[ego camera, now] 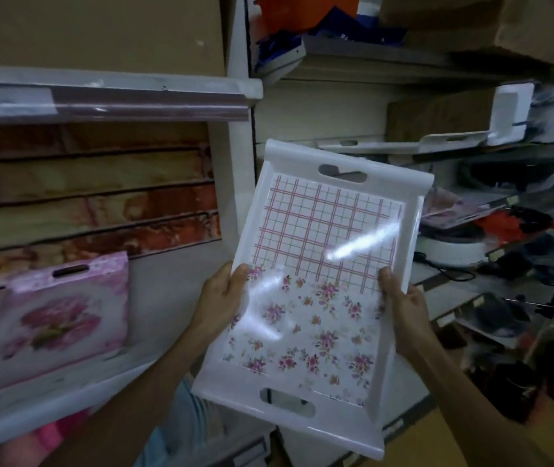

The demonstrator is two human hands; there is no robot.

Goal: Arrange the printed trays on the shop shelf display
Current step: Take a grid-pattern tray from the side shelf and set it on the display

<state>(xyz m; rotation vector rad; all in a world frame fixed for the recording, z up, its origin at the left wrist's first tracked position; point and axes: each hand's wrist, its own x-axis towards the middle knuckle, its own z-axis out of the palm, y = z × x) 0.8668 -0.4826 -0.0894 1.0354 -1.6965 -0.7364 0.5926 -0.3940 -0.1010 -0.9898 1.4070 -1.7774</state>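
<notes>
Hands held a white printed tray up in the middle of the view, tilted, its far end leaning right. The left hand gripped the tray's left rim, thumb lying on the printed face and the fingers wrapped behind the edge, out of sight. The right hand clamped the right rim the same way, thumb on the front and fingers curled behind. The tray's face carried a pink grid pattern on its far half and small pink flower sprigs on its near half, with a slot handle cut into each end. Glare streaked across the glossy surface.

To the left, a pink tray printed with a large bloom leaned upright on a white shelf, resting against the brick-patterned back panel. It stood well apart from the held tray. Another white shelf edge ran above it. On the right, further shelves held blurred goods: cardboard boxes, a white tray lying flat on the far side, and a round white appliance with a dark cord.
</notes>
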